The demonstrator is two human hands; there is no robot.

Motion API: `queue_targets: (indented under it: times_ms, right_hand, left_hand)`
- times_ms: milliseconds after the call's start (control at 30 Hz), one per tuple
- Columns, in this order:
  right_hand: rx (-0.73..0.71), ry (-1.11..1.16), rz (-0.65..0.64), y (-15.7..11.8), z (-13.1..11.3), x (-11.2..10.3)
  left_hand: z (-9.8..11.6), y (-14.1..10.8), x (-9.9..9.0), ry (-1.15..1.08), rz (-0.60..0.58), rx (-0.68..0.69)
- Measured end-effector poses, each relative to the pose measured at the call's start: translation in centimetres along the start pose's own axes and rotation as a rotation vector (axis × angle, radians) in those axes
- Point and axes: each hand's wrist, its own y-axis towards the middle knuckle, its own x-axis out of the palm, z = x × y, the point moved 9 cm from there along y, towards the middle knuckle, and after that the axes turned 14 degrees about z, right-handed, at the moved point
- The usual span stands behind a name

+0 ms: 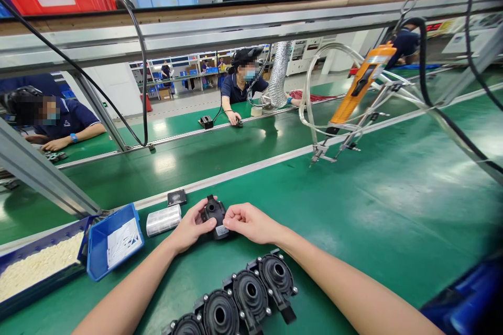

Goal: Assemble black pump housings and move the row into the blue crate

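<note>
Four black pump housings (243, 301) lie in a row at the bench's near edge, round ports facing up, close under the forearms where either hand could reach them. At the left edge sits a dark tray of small white parts (37, 267), and against it a blue bin (113, 241) tilted toward the worker, a printed sheet inside. Just beyond, a small clear-wrapped roll (163, 220) and a flat black square piece (176, 197) rest near the pale strip that borders the conveyor belt (220, 154).

The left hand (190, 227) and right hand (251, 222) meet over a single black pump body (215, 217) near the middle of the bench. Both are clamped on it, fingers closed around its sides and thumbs on top, so it is steadied against the green surface with its nozzle pointing away.

Further right, an orange electric screwdriver (359, 86) hangs tip-down from a wire arm above the bench, within reach. Across the belt, two other people work at their own stations.
</note>
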Motion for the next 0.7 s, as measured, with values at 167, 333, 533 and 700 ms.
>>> queue_targets:
  times_ms: [167, 333, 533, 700]
  right_hand:
    - [-0.023, -0.035, 0.008, 0.0, 0.0, -0.1]
    - [-0.055, -0.095, 0.023, -0.1, -0.3, -0.1]
    - [-0.134, -0.245, 0.078, -0.2, -1.5, -1.2]
    - [-0.207, -0.392, 0.115, 0.6, -1.8, -2.3]
  left_hand:
    - [-0.3, 0.0, -0.1, -0.007, 0.007, -0.007]
    - [-0.4, 0.1, -0.2, -0.01, 0.013, -0.004]
    - [-0.1, 0.1, -0.2, -0.003, 0.015, 0.016]
    - [0.0, 0.2, -0.2, 0.032, 0.053, 0.105]
